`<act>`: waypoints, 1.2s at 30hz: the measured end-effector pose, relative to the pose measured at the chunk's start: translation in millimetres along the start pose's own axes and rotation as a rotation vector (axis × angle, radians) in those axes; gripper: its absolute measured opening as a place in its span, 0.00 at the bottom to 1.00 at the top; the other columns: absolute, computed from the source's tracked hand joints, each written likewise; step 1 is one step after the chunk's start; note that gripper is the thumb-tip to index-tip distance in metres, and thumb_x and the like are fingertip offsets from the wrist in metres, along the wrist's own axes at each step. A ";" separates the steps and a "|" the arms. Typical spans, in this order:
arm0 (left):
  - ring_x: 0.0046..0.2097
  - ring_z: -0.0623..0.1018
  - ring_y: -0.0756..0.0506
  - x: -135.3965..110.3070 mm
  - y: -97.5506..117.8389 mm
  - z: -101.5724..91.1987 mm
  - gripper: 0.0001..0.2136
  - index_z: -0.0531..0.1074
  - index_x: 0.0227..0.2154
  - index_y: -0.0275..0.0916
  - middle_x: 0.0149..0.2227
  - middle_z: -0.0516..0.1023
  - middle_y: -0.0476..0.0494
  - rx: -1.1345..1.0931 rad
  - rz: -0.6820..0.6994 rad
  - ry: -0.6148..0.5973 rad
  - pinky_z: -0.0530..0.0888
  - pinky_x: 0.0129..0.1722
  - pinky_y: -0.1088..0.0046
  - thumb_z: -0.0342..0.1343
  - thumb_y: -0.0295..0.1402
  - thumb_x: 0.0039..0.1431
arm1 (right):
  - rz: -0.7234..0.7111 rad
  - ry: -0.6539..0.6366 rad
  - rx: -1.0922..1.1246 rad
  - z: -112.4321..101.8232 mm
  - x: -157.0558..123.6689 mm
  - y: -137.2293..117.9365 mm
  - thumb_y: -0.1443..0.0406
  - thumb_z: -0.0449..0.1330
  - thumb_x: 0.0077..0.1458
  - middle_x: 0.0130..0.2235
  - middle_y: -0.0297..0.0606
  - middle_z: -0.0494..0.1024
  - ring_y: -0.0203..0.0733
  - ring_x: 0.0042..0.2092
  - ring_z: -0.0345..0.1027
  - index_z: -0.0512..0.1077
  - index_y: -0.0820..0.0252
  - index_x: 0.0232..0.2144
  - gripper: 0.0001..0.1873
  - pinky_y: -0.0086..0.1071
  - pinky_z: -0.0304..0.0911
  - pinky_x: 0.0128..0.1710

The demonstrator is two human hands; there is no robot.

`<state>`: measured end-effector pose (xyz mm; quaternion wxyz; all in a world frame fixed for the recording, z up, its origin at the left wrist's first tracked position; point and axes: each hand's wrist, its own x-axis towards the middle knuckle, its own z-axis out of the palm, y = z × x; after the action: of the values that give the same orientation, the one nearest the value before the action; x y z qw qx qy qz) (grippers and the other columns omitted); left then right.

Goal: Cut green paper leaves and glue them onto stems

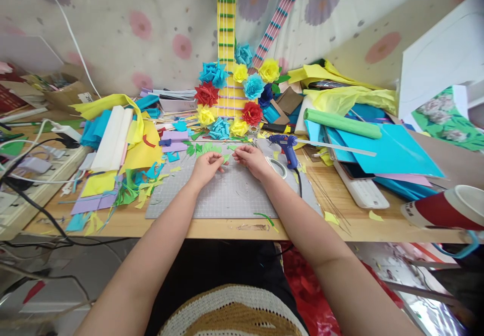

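My left hand (pixel 206 167) and my right hand (pixel 251 158) meet over the grey cutting mat (pixel 227 200), fingers pinched together. Between them they hold a small green paper leaf (pixel 226 158), with what looks like a thin wire. More green paper leaves (pixel 204 149) lie on the mat just beyond my fingers. Behind them stands a yellow paper guitar (pixel 227 48) covered with red, blue and yellow paper flowers (pixel 227 101).
A blue glue gun (pixel 287 147) and a tape roll (pixel 278 166) lie right of my hands. Rolled green paper (pixel 342 123), blue sheets (pixel 389 152) and a white keyboard (pixel 361 189) fill the right side. Paper scraps (pixel 124 187) and cables (pixel 26 174) crowd the left. A red cup (pixel 442 209) lies far right.
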<state>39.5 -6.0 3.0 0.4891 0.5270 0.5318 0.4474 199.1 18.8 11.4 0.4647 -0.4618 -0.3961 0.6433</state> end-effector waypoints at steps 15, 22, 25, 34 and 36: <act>0.23 0.75 0.49 -1.2 6.0 0.2 0.19 0.74 0.30 0.34 0.30 0.79 0.39 -0.059 -0.021 -0.025 0.63 0.16 0.78 0.53 0.47 0.50 | -0.059 -0.082 -0.018 6.8 4.6 9.4 0.61 0.67 0.37 0.23 0.32 0.74 0.31 0.25 0.65 0.67 0.61 0.22 0.13 0.27 0.62 0.29; 0.23 0.74 0.50 -3.1 9.3 -0.5 0.19 0.74 0.28 0.33 0.31 0.79 0.38 -0.097 -0.010 -0.035 0.63 0.16 0.79 0.56 0.47 0.46 | -0.109 -0.050 -0.090 8.1 5.1 9.3 0.60 0.66 0.38 0.23 0.31 0.73 0.31 0.26 0.65 0.67 0.61 0.23 0.13 0.28 0.61 0.30; 0.23 0.74 0.50 -4.0 10.1 -0.5 0.18 0.74 0.28 0.33 0.30 0.79 0.38 -0.106 -0.008 -0.035 0.63 0.16 0.78 0.57 0.47 0.45 | -0.120 -0.046 -0.093 9.1 4.5 8.5 0.60 0.66 0.38 0.23 0.31 0.73 0.31 0.25 0.65 0.67 0.61 0.23 0.13 0.27 0.61 0.29; 0.23 0.75 0.48 -2.0 9.1 -0.8 0.19 0.74 0.28 0.32 0.29 0.79 0.35 -0.124 -0.020 -0.026 0.63 0.15 0.77 0.55 0.47 0.48 | -0.124 -0.015 -0.131 11.0 5.8 9.5 0.61 0.65 0.37 0.22 0.30 0.72 0.31 0.25 0.64 0.66 0.60 0.22 0.12 0.26 0.60 0.28; 0.23 0.75 0.48 -2.1 9.9 -1.5 0.20 0.74 0.28 0.32 0.29 0.79 0.35 -0.126 -0.029 -0.015 0.64 0.15 0.77 0.55 0.48 0.47 | -0.129 -0.022 -0.120 11.2 4.7 9.9 0.60 0.65 0.37 0.22 0.30 0.72 0.31 0.25 0.64 0.66 0.60 0.23 0.13 0.26 0.60 0.28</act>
<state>39.1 -7.6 13.1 0.5317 0.4907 0.5067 0.4688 185.4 19.9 3.9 0.4724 -0.4554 -0.4677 0.5923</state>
